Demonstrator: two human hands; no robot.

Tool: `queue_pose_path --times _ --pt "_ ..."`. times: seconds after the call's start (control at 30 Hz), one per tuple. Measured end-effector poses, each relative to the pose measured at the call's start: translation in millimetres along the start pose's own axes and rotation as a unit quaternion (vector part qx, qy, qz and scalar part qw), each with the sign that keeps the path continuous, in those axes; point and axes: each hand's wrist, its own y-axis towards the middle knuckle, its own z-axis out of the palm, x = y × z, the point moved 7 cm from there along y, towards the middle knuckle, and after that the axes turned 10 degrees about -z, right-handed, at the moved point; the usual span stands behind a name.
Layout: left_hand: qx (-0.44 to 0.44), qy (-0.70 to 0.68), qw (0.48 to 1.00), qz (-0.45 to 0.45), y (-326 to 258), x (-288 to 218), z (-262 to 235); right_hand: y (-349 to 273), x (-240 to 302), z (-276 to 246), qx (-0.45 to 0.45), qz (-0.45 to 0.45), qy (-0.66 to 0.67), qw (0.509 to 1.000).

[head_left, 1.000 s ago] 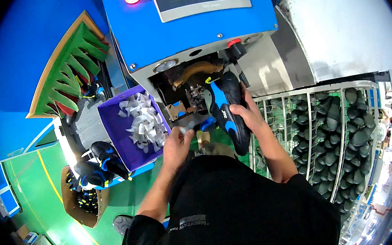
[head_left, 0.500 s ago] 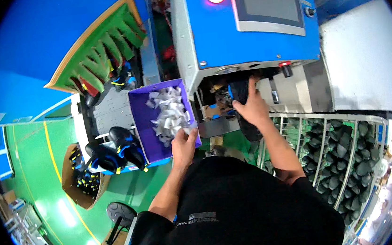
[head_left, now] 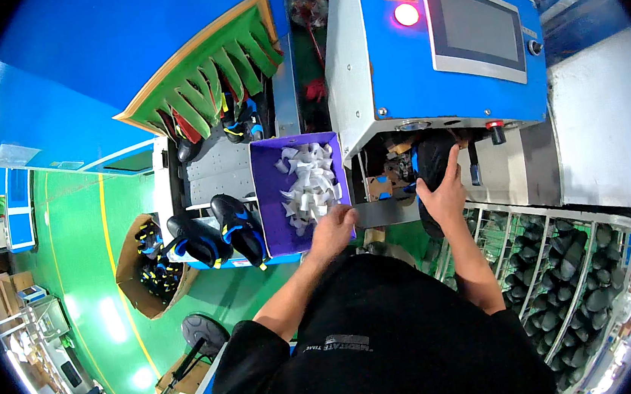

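Two bare hands are seen just above the centre of the frame, in front of a blue machine point(head_left: 395, 75) with a grey screen and a glowing red lamp. The right hand point(head_left: 443, 194) is wrapped around a black and blue shoe point(head_left: 432, 167), which is held upright in the opening beneath the machine's blue housing, right of centre. The fingers are closed over the shoe's side and the grip looks firm. The left hand point(head_left: 332, 226) is placed at the lower right corner of a purple bin point(head_left: 270, 201), at centre frame, and its fingers are curled among the white paper pieces point(head_left: 310, 182) heaped inside; whether a piece is actually pinched cannot be told. Left of the bin, two more black shoes with blue and yellow trim point(head_left: 216, 233) are laid on a ledge. A cardboard box point(head_left: 131, 272) of further shoes is set on the green floor at centre left. A wooden rack with green dividers point(head_left: 205, 78) is seen at upper centre left. Wire shelves of dark shoe lasts point(head_left: 565, 264) are seen at lower right.
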Motion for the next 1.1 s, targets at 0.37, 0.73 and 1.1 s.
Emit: queue_pose_path --times 0.37,0.73,1.1 --pt "0.563 -0.313 0.73 -0.228 -52.7 7.8 159.2 -185.8 45.2 -61.9 0.102 -0.107 0.006 0.989" --pt "0.263 -0.104 0.93 -0.233 -35.0 71.0 115.7 -113.9 -5.3 58.1 -0.034 0.248 0.752 0.61" --pt "0.171 -0.084 0.979 -0.071 -54.9 -3.3 86.8 -289.2 -130.0 20.4 -0.013 0.339 0.783 0.521"
